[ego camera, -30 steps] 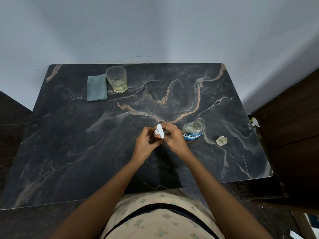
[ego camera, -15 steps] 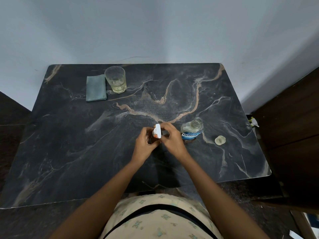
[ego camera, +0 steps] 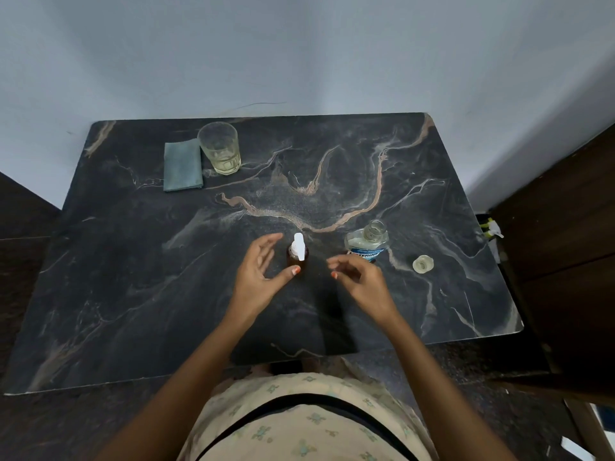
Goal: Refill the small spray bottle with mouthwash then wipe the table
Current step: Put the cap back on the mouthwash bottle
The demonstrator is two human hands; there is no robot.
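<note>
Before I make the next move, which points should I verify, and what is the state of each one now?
1. Spray bottle upright, white spray head on: ok.
2. Left hand free: ok, open beside the spray bottle, holding nothing.
3. Right hand free: ok, open, holding nothing.
4. Mouthwash bottle closed: not ok; its neck is open and the cap lies on the table to its right.
5. Cloth ready for wiping: ok, folded at the far left beside the glass.
6. Spills on the table: cannot tell; the dark veined surface could hide them.
</note>
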